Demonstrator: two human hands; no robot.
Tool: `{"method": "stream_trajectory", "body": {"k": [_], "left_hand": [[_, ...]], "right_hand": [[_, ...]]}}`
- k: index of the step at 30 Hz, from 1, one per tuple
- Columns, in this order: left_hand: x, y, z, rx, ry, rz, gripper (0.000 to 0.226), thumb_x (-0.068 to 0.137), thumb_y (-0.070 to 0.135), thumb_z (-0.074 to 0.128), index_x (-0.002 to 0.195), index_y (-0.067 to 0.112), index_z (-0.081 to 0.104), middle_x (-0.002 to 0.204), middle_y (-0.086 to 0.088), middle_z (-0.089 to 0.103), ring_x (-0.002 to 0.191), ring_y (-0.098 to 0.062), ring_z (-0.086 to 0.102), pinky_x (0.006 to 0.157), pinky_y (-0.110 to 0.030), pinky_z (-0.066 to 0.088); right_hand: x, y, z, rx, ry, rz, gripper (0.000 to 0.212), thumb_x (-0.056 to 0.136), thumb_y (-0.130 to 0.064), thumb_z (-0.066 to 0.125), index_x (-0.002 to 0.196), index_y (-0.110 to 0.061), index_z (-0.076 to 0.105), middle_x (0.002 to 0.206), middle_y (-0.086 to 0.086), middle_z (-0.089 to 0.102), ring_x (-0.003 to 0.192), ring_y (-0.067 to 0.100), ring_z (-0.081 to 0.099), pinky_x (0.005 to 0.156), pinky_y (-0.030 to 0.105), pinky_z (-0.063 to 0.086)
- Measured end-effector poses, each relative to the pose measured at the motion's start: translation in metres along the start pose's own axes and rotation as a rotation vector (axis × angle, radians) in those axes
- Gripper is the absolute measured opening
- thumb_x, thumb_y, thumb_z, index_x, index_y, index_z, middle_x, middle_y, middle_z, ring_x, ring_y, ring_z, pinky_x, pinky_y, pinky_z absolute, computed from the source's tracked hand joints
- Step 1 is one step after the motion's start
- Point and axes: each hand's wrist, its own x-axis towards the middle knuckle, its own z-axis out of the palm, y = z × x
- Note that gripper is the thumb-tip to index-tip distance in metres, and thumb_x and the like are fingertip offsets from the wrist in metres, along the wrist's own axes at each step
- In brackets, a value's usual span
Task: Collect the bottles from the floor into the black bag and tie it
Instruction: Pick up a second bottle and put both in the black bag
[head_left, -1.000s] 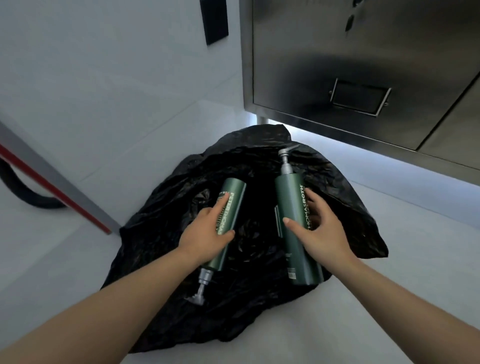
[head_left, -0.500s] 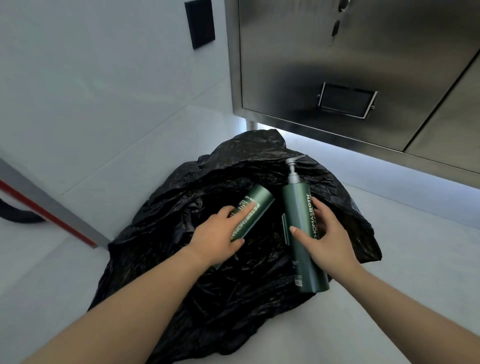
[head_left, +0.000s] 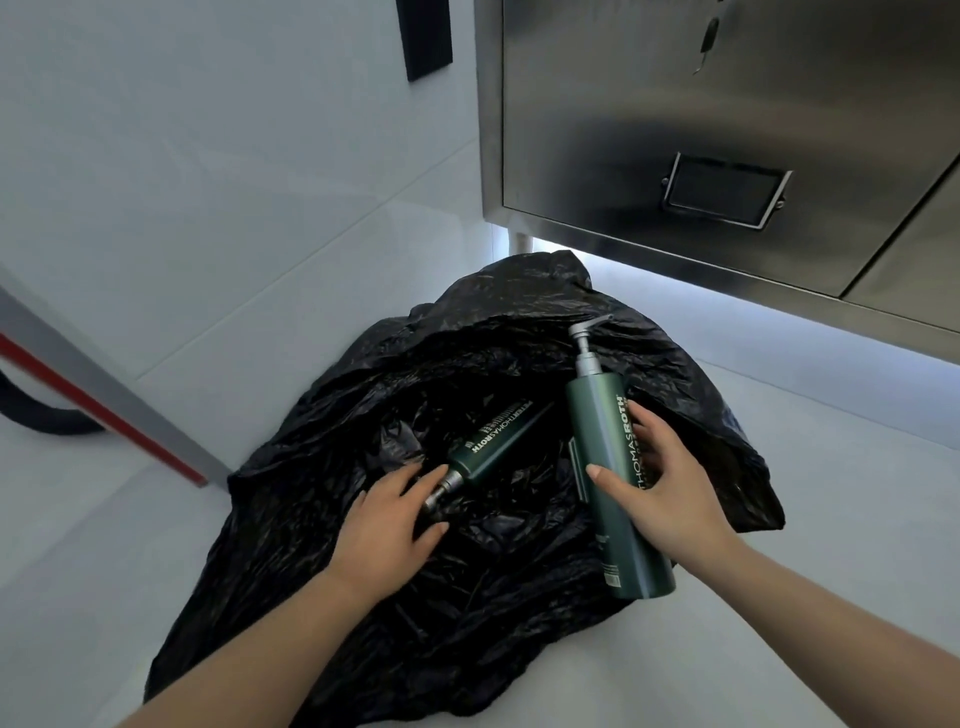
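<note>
Bagging step: slack, open-fingered left hand (head_left: 389, 525) touches the small bottle (head_left: 498, 441) lying inside the black bag (head_left: 415, 649), right hand (head_left: 660, 493) grips the big bottle (head_left: 597, 415) above its right edge; next, probably drop that in.

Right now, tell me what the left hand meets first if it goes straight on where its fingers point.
The left hand points at the pump neck of the smaller green Peter Thomas Roth bottle in the black bag; fingertips seem nearly on it, though depth is unclear.

Dim cool light, bright strip glow under cabinet (head_left: 727, 130), wide-angle edge bending, sharp focus
</note>
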Motion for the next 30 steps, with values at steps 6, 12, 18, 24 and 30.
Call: {"method": "stream_trajectory", "body": {"k": [6,12,18,24,30], "left_hand": [[0.002,-0.003,0.013,-0.243,-0.061,-0.138,0.069,0.089,0.048,0.053,0.147,0.033,0.020,0.157,-0.001,0.018,0.143,-0.021,0.020,0.113,-0.033,0.027],[0.003,0.010,0.027,-0.273,-0.196,-0.131,0.074,0.089,0.047,0.053,0.149,0.028,0.014,0.155,-0.003,0.021,0.140,-0.023,0.025,0.113,-0.031,0.028],[-0.003,0.010,0.022,-0.194,-0.212,-0.034,0.073,0.089,0.046,0.052,0.149,0.032,0.012,0.153,0.003,0.023,0.137,-0.019,0.029,0.108,-0.031,0.036],[-0.005,-0.001,0.012,-0.202,-0.198,-0.040,0.073,0.090,0.046,0.051,0.149,0.031,0.009,0.155,0.005,0.020,0.139,-0.017,0.025,0.111,-0.028,0.030],[-0.010,-0.014,0.002,-0.207,-0.140,-0.070,0.071,0.091,0.043,0.051,0.149,0.030,0.013,0.154,0.006,0.021,0.138,-0.016,0.027,0.109,-0.030,0.034]], "right_hand": [[-0.006,0.006,-0.001,-0.042,-0.016,0.004,0.077,0.069,-0.042,0.076,0.132,-0.050,0.033,0.114,-0.023,0.047,0.104,0.003,0.050,0.084,0.020,0.035],[-0.008,0.018,-0.019,-0.100,0.022,0.015,0.077,0.069,-0.040,0.077,0.133,-0.048,0.035,0.117,-0.019,0.051,0.106,0.005,0.052,0.086,0.022,0.036],[-0.007,0.011,-0.024,-0.092,0.063,0.036,0.076,0.070,-0.038,0.076,0.133,-0.048,0.034,0.116,-0.017,0.050,0.104,0.005,0.051,0.085,0.022,0.036],[-0.017,-0.010,0.006,-0.115,-0.168,-0.015,0.077,0.068,-0.049,0.074,0.133,-0.051,0.032,0.119,-0.022,0.046,0.108,0.001,0.046,0.089,0.021,0.035],[-0.020,-0.004,0.036,-0.208,-0.331,0.172,0.081,0.071,-0.050,0.071,0.139,-0.039,0.029,0.108,-0.015,0.046,0.078,-0.006,0.048,0.053,-0.002,0.036]]}}
